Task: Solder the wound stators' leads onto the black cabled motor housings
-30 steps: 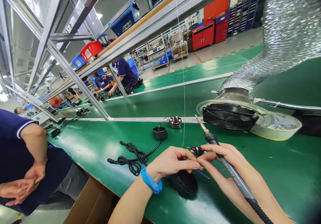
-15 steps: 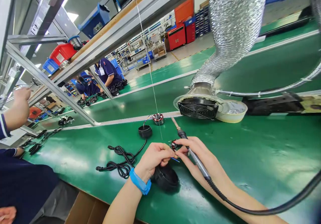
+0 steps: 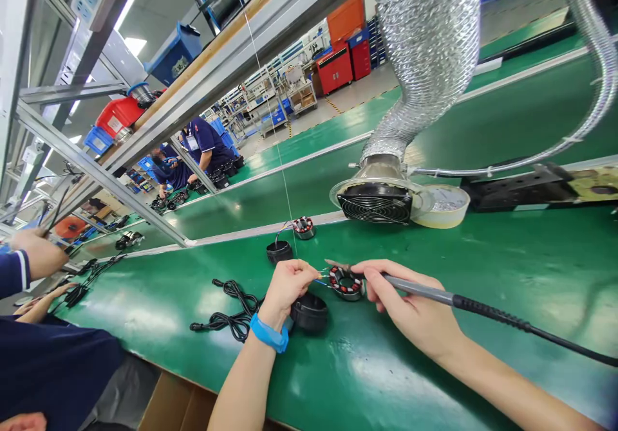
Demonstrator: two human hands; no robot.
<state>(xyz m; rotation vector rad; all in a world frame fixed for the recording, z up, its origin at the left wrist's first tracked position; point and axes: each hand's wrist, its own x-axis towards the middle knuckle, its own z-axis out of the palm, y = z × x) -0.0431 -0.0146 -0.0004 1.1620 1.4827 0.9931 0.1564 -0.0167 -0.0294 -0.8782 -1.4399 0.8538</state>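
Observation:
In my right hand (image 3: 410, 302) is a soldering iron (image 3: 422, 289), held like a pen. Its tip points left, over the edge of a motor stator (image 3: 348, 294) with red windings that lies on the bench. My left hand (image 3: 288, 284) pinches thin coloured wires (image 3: 322, 282), one of them blue, at the stator's left side. A black round housing (image 3: 309, 315) sits just below my left fingers. Left of that hand lies a coiled black cable (image 3: 240, 303) with plug ends. A thin strand (image 3: 282, 174) hangs from the shelf down to near my left hand.
Behind are a second stator (image 3: 304, 228) and another black housing (image 3: 279, 251). A fume fan (image 3: 374, 207) on a silver duct (image 3: 427, 51) stands beyond, beside a round tub (image 3: 444, 215). A co-worker's sleeve (image 3: 14, 273) is at left. A metal shelf frame (image 3: 106, 180) crosses above.
The soldering iron has swung from pointing up and away to lying low, its tip now at the stator. The stator shows on the bench, and my left hand still pinches the wires.

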